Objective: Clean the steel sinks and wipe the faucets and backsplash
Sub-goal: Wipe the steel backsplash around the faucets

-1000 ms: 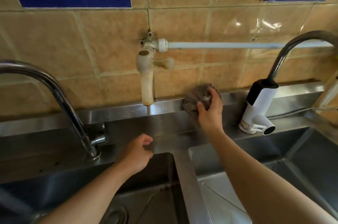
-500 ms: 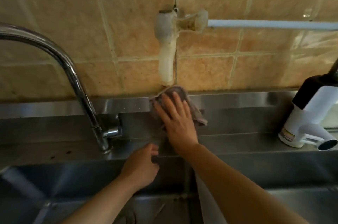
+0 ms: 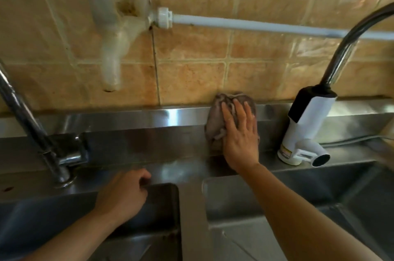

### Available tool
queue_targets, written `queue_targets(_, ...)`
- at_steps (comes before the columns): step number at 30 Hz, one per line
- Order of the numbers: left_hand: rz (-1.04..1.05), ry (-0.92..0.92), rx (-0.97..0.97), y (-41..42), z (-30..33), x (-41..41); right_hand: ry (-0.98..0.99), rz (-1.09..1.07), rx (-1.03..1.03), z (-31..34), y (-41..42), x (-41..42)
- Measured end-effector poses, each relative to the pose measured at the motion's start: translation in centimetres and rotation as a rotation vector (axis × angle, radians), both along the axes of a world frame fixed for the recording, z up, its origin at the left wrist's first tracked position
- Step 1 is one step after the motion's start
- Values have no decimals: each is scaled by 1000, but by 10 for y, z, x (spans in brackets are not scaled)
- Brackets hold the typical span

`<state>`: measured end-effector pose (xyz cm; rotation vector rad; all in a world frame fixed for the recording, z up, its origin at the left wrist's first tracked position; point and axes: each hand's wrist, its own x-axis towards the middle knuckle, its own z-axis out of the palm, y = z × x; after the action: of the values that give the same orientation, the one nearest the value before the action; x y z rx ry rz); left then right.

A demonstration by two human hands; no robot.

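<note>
My right hand [image 3: 239, 135] presses a crumpled grey-brown cloth [image 3: 215, 120] flat against the steel backsplash [image 3: 149, 118], fingers straight and spread, just left of the white and black faucet [image 3: 307, 128]. My left hand [image 3: 123, 194] rests with loosely curled fingers on the back rim of the left sink [image 3: 162, 218], holding nothing. The right sink [image 3: 298, 196] lies below my right forearm. A chrome faucet [image 3: 53, 154] stands at the left on the steel ledge. An old white plastic tap [image 3: 110, 47] hangs on the tiled wall.
A white pipe [image 3: 255, 26] runs along the tan tiles [image 3: 191, 73] from the plastic tap to the right. A steel divider [image 3: 191, 218] separates the two sinks. A grey cable [image 3: 351, 141] lies on the ledge behind the white faucet.
My right hand has slid the cloth to the right along the backsplash, from under the plastic tap to beside the white faucet. The view moved closer. My left hand stays at the sink rim.
</note>
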<state>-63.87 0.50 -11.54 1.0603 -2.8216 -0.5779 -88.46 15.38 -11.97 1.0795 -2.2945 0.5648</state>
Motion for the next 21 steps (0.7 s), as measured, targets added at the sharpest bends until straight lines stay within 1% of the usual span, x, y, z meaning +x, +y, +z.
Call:
queue_targets(3, 22, -22, -25, 3, -1, -1, -135, -140, -149, -4, 29, -28)
queue_targets(5, 30, -19, -19, 4, 1, -1, -215, -217, -252, -3, 27, -28)
queue_targets(8, 18, -55, -37, 3, 4, -1, -477, -368, -548, 7, -4, -6)
queue_targets(10, 24, -54, -60, 3, 5, -3, -637, -397, -690, 19, -31, 19)
queue_targets(12, 34, -64, -76, 1, 8, -4, -736, -314, -689, 22, -55, 52)
queue_targets(15, 40, -103, -101, 2, 10, -8, -846, -183, -579, 14, -63, 84)
queue_targets(17, 53, -120, -116, 9, 12, -10, -832, -230, -647, 14, -54, 61)
queue_targets(19, 65, -110, -151, 13, 11, -10, -826, -366, -778, 23, -40, 22)
queue_targets(21, 76, -101, -172, 14, 11, -11, -854, -470, -832, 29, -25, -7)
